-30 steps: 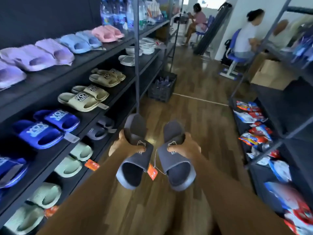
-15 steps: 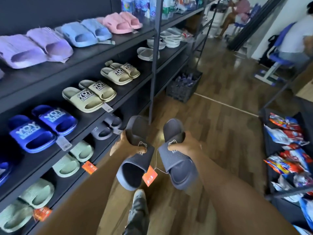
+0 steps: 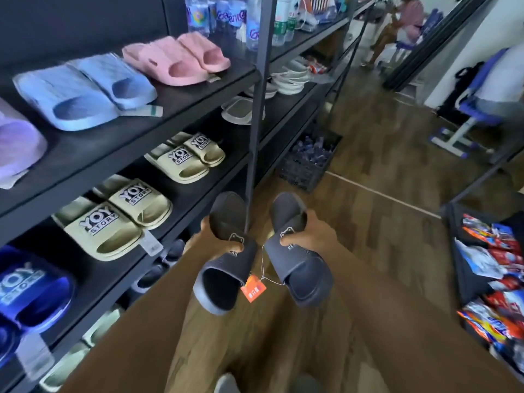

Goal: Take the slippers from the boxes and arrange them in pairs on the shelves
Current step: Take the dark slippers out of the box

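I carry a pair of dark grey slippers in front of me over the wooden floor. My left hand point(image 3: 218, 245) grips the left grey slipper point(image 3: 224, 268) by its strap. My right hand point(image 3: 307, 232) grips the right grey slipper point(image 3: 300, 268) the same way. A thin string with an orange tag point(image 3: 253, 289) joins the two. The black shelving point(image 3: 198, 89) stands to my left, filled with paired slippers: pink point(image 3: 175, 59), light blue point(image 3: 85, 92), beige point(image 3: 116, 219) and blue point(image 3: 31, 290).
A vertical shelf post point(image 3: 256, 123) rises just behind the held slippers. A dark crate of bottles point(image 3: 309, 160) sits on the floor ahead. Snack packets point(image 3: 493, 279) fill a low rack at right. Seated people and a blue chair point(image 3: 465, 117) are farther off.
The view has moved forward along the shelving and turned slightly left; the shelves look closer. Both hands keep their grip on the grey slippers, held in the same position.
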